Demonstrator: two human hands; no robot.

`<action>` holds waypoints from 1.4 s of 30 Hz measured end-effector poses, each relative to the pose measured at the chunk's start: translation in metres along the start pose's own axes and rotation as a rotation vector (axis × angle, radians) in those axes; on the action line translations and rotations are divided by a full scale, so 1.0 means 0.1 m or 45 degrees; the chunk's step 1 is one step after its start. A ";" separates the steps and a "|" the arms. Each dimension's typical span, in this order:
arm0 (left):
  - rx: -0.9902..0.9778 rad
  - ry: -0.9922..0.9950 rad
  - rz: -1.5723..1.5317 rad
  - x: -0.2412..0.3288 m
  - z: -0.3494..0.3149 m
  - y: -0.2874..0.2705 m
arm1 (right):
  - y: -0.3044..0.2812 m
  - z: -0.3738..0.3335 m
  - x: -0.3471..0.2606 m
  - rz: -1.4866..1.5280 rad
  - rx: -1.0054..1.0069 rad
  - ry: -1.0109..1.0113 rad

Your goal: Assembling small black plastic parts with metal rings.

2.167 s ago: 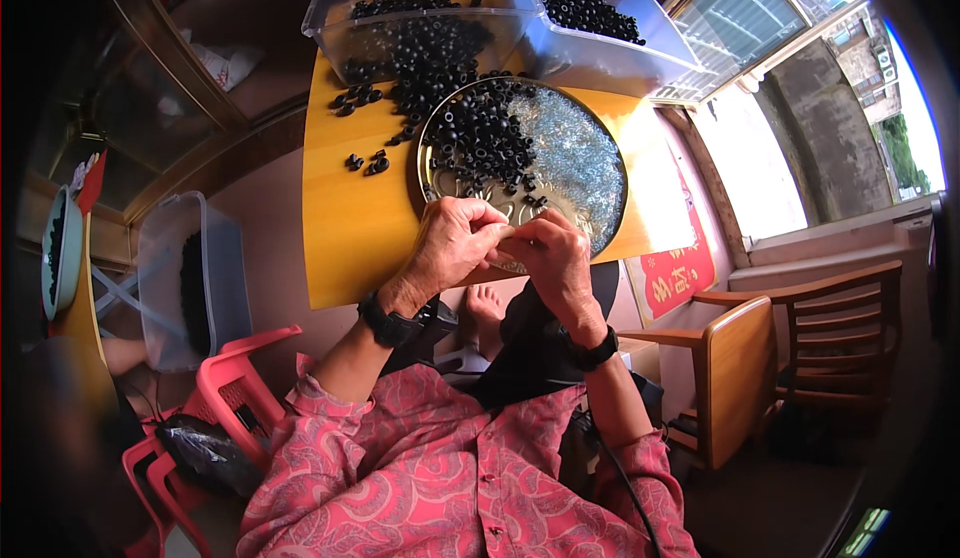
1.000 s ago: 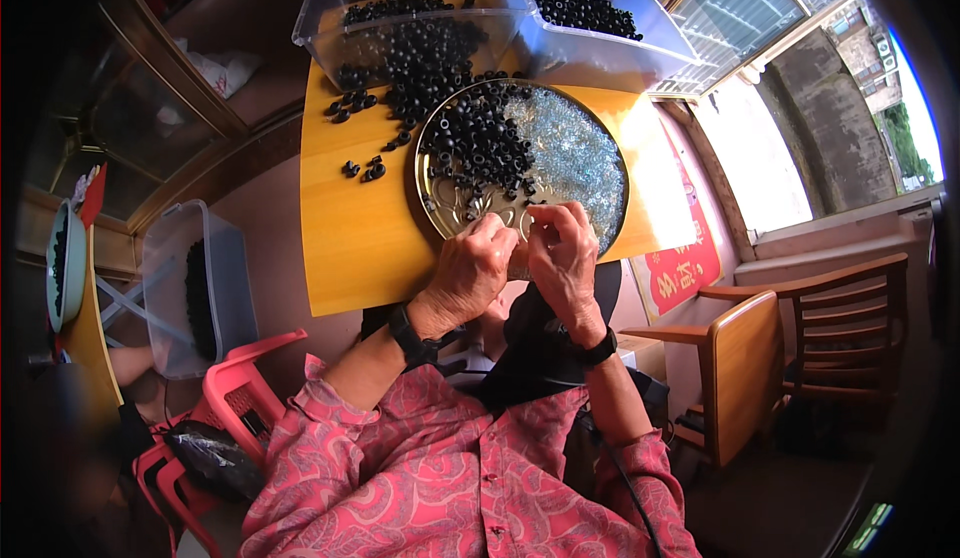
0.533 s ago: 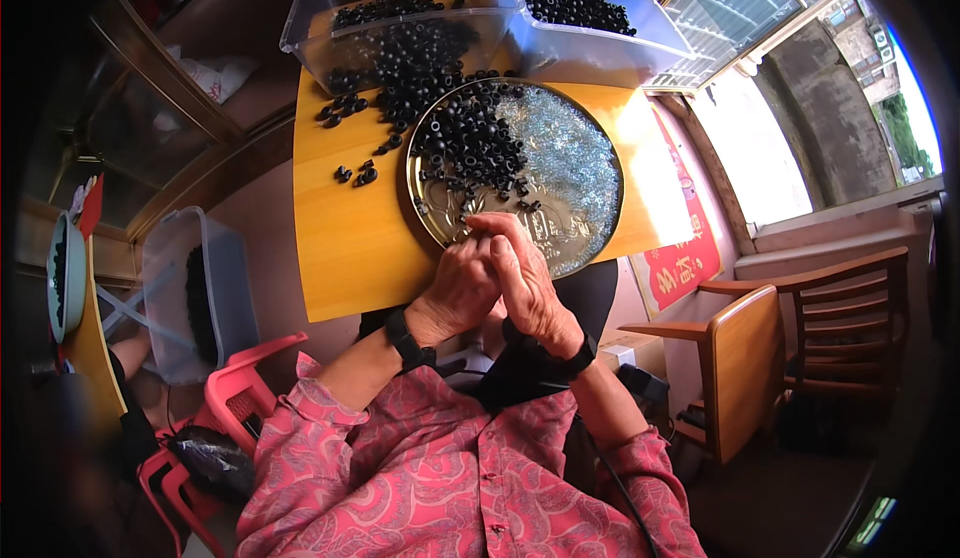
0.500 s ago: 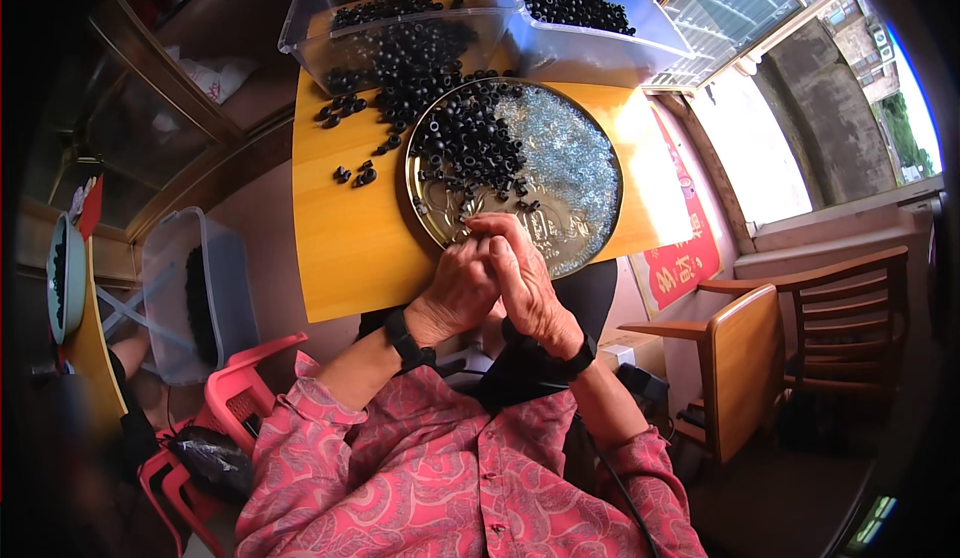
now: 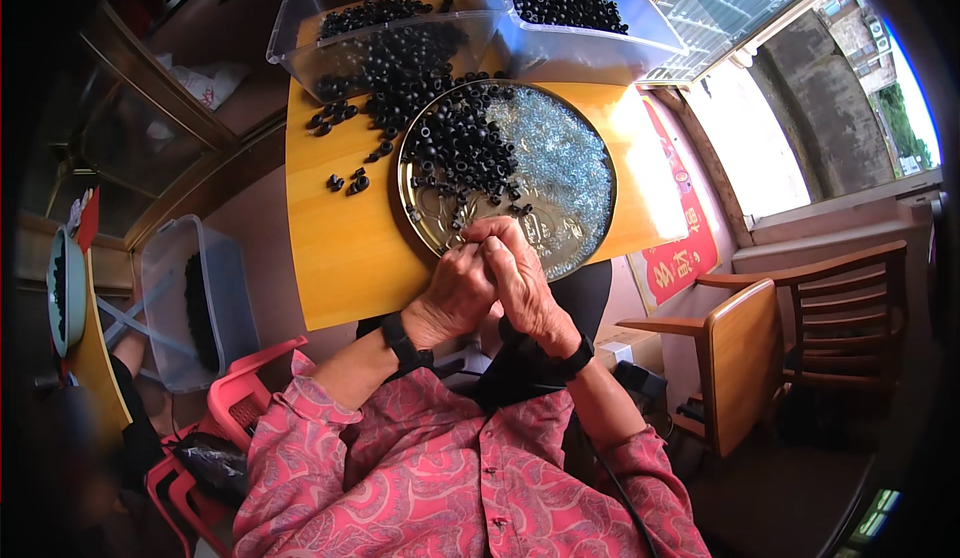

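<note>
Left hand [image 5: 458, 286]: fingers curled in, closed to a narrow fist, set against the right. Right hand [image 5: 522, 276]: fingers bent over toward the left hand's fingertips, the two hands touching. Any item pinched between them is hidden by the fingers; whether one is held cannot be told from this view. A black wristband is worn on each wrist, below the cuffs of a red patterned shirt [image 5: 420, 458].

The hands are at the near edge of a round metal tray [image 5: 545, 246], overlapping its rim in the view. On the tray, small black pieces [image 5: 465, 143], many of them ring-shaped, lie heaped across the left and far part. Small clear, glittering pieces [image 5: 560, 148] cover the right part. The embossed near part of the tray shows between the heaps and the hands, with a few black pieces scattered near it.

The tray rests on a yellow table [image 5: 335, 258]. Left of the tray, a small loose group of black pieces lies on the tabletop; a larger spread runs from the tray's far left edge toward a clear plastic bin [image 5: 290, 53]. A second clear bin [image 5: 590, 53] stands to its right, black pieces inside.

Farther out: a wooden chair [image 5: 740, 368] at right, a pinkish-red plastic seat [image 5: 235, 398] at left, and another clear bin [image 5: 232, 298] beyond it, containing dark material.
</note>
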State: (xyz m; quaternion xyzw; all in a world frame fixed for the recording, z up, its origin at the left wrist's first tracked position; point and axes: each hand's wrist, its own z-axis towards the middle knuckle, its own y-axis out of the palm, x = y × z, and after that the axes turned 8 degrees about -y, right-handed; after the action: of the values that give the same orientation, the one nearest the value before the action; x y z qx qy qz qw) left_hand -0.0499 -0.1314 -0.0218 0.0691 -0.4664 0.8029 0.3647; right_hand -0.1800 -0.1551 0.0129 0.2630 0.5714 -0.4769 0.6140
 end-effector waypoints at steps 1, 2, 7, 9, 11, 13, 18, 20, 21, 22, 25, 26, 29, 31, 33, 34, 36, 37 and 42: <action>-0.050 -0.017 -0.008 -0.01 0.01 0.00 | -0.01 0.01 0.00 0.015 -0.004 -0.002; -0.097 -0.034 -0.015 -0.02 0.02 0.00 | -0.02 0.03 0.00 0.029 -0.010 -0.007; -0.044 -0.065 -0.043 -0.03 0.01 -0.04 | -0.02 0.00 -0.02 -0.056 -0.043 -0.055; -0.078 -0.130 -0.056 0.00 0.11 -0.09 | -0.08 -0.03 -0.05 0.284 0.165 0.069; 0.067 -0.241 -0.164 0.03 0.11 -0.12 | -0.07 -0.08 0.14 0.441 0.408 -0.074; 0.264 -0.327 -0.392 0.00 0.09 -0.12 | -0.04 -0.11 0.16 0.495 0.462 -0.127; 0.176 -0.667 -0.762 0.03 0.03 -0.27 | -0.06 -0.15 0.09 0.443 0.310 -0.104; 0.121 -0.762 -0.901 0.06 0.02 -0.31 | -0.05 -0.17 0.08 0.493 0.263 -0.092; 0.122 -0.760 -0.895 0.09 0.04 -0.32 | -0.06 -0.17 0.10 0.498 0.261 -0.097; 0.094 -0.827 -0.994 0.12 0.05 -0.34 | -0.06 -0.18 0.12 0.501 0.260 -0.095; 0.066 -0.906 -1.124 0.14 0.04 -0.38 | -0.04 -0.18 0.12 0.492 0.266 -0.105; 0.057 -0.921 -1.153 0.15 0.04 -0.38 | -0.05 -0.18 0.13 0.458 0.261 -0.125; -0.036 -1.140 -1.403 0.20 0.07 -0.47 | -0.06 -0.16 0.11 0.433 0.264 -0.154; -0.064 -1.174 -1.440 0.20 0.08 -0.51 | -0.06 -0.14 0.11 0.443 0.271 -0.162; -0.080 -1.205 -1.474 0.19 0.08 -0.54 | -0.05 -0.13 0.14 0.385 0.273 -0.171; -0.084 -1.225 -1.513 0.21 0.07 -0.53 | -0.04 -0.15 0.17 0.379 0.280 -0.161; -0.079 -1.211 -1.561 0.18 0.06 -0.50 | -0.02 -0.16 0.16 0.452 0.291 -0.118; -0.110 -1.251 -1.592 0.16 0.06 -0.48 | -0.02 -0.17 0.20 0.401 0.302 -0.132; -0.178 -1.353 -1.687 0.11 0.10 -0.51 | -0.03 -0.17 0.20 -0.093 0.259 -0.287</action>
State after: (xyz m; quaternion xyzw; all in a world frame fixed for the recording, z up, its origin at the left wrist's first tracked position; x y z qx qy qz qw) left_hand -0.0271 -0.1187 0.0243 0.6727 -0.4874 0.2540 0.4954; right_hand -0.1925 -0.1476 -0.0094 0.2478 0.4568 -0.5809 0.6265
